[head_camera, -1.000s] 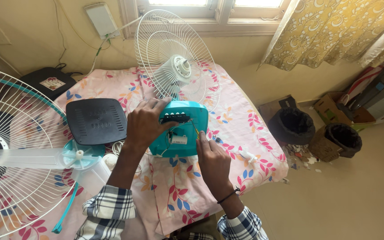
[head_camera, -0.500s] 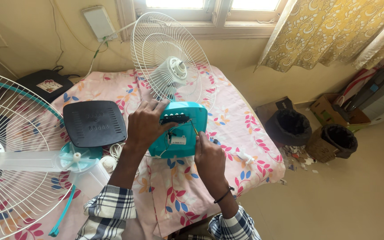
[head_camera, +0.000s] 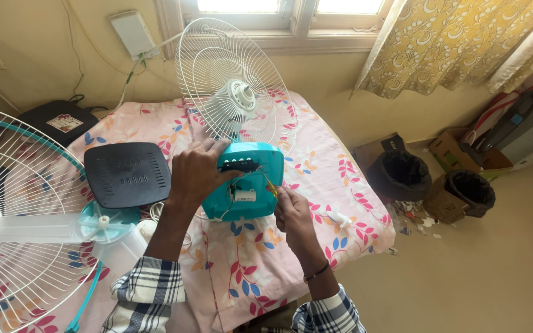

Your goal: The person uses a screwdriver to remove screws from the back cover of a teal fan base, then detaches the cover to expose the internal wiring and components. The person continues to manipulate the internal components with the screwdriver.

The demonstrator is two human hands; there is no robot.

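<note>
A teal fan base (head_camera: 249,185) stands tilted on the flowered cloth, its open underside with a black switch strip and wires facing me. My left hand (head_camera: 197,172) grips its upper left edge. My right hand (head_camera: 291,209) holds a thin yellow-handled screwdriver (head_camera: 269,183) whose tip is at the base's right side. Behind the base rises a white wire fan guard (head_camera: 229,86) with the white motor housing (head_camera: 237,98) in its middle.
A dark grey base cover (head_camera: 128,174) lies to the left. A second white guard (head_camera: 13,216) with a translucent blade (head_camera: 63,227) fills the left edge. Two black bins (head_camera: 399,176) and cardboard boxes (head_camera: 461,148) stand on the floor at right.
Both hands and the teal base stay in much the same place; the view has shifted slightly. The screwdriver remains at the base's right side.
</note>
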